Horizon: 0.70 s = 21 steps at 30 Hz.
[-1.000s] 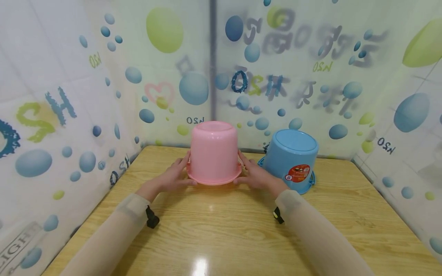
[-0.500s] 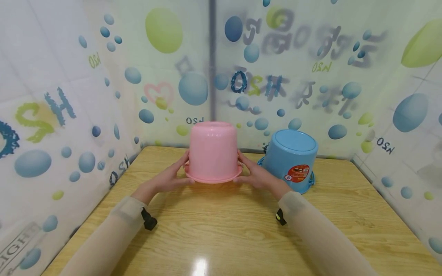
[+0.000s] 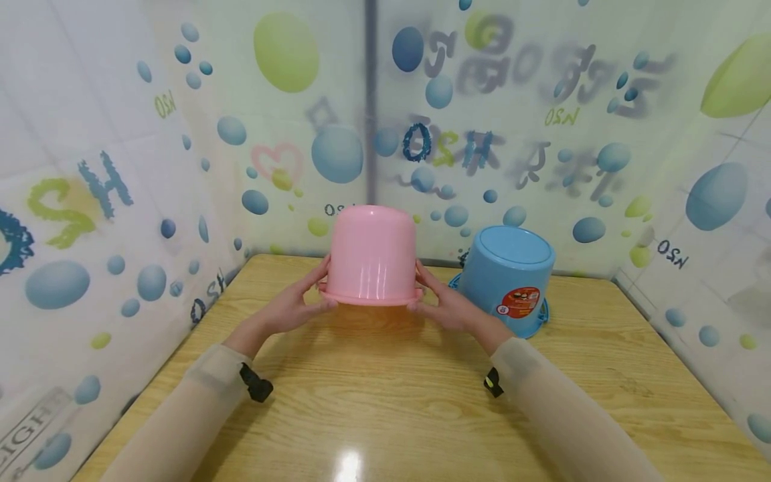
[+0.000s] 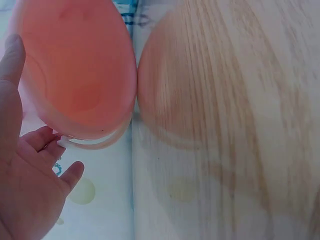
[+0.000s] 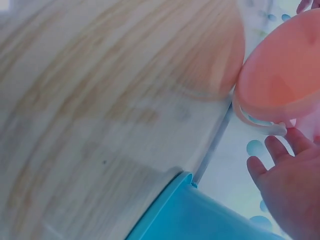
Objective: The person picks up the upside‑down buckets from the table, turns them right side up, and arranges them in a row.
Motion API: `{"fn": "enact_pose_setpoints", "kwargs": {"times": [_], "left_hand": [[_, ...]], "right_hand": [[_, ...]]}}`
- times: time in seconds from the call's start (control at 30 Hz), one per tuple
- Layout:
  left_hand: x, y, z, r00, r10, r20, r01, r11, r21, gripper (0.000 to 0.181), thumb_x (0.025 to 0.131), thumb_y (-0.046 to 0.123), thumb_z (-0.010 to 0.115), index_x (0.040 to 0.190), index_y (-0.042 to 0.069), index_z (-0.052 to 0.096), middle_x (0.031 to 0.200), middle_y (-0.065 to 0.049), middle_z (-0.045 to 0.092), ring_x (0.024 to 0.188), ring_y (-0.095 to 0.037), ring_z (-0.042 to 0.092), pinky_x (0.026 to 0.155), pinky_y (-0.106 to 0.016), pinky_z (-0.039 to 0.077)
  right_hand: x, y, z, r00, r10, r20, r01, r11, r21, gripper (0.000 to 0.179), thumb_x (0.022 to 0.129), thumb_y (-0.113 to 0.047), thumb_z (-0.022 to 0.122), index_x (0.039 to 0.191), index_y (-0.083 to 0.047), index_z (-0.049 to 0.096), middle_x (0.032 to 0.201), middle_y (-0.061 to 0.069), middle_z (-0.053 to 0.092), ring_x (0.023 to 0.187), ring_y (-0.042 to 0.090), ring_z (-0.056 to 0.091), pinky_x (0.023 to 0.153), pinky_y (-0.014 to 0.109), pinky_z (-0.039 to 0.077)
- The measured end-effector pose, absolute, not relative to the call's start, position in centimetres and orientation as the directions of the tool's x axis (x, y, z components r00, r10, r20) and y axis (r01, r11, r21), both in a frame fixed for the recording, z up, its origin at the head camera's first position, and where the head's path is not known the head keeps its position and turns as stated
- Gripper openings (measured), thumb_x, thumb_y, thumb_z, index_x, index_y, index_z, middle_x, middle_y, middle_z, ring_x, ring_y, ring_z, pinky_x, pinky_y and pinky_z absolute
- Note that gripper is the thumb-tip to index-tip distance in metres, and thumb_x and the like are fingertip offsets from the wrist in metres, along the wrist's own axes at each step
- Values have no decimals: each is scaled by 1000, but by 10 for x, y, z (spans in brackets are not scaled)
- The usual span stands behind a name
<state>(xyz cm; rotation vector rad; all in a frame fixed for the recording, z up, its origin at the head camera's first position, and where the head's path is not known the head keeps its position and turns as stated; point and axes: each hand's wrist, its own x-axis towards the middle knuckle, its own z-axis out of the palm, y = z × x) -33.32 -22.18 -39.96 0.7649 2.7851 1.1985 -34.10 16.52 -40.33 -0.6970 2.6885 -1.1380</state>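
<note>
An upside-down pink bucket (image 3: 373, 258) is tilted back, its near rim raised off the wooden table (image 3: 373, 402). My left hand (image 3: 295, 304) grips its left side, with the thumb at the front of the rim and the fingers behind. On the other side my right hand (image 3: 448, 304) grips the rim the same way. Both wrist views look into the hollow of the bucket; its far rim meets the tabletop there. The pale pink handle (image 4: 102, 145) hangs along the rim, close to the fingertips.
A blue bucket (image 3: 512, 274) with a red label stands upside down just right of my right hand, close behind the forearm. A curtain (image 3: 337, 87) printed with blue and green bubbles encloses the table at the back and sides.
Its near rim has come up off the table, and the pink bucket now tips backward. Both hands have risen slightly with it. The blue bucket has stayed in place.
</note>
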Motion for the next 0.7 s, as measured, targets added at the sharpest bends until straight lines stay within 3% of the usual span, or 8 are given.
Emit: {"fn": "enact_pose_setpoints", "kwargs": {"times": [0.37, 0.7], "left_hand": [[-331, -217, -390, -868, 433, 244, 468, 547, 694, 93, 108, 39, 72, 179, 31, 12, 183, -9, 27, 167, -43, 29, 130, -72, 30], [-327, -215, -384, -864, 416, 283, 479, 509, 715, 93, 105, 31, 77, 178, 31, 19, 181, -7, 32, 166, -40, 33, 129, -70, 33]], "right_hand": [[-333, 162, -395, -882, -462, 95, -375, 565, -735, 94, 108, -55, 65, 175, -49, -1, 183, 4, 26, 168, 43, 29, 127, 74, 33], [-331, 164, -390, -876, -459, 151, -414, 553, -723, 98, 107, -56, 68, 178, -40, 2, 183, 6, 29, 166, 44, 32, 127, 76, 33]]}}
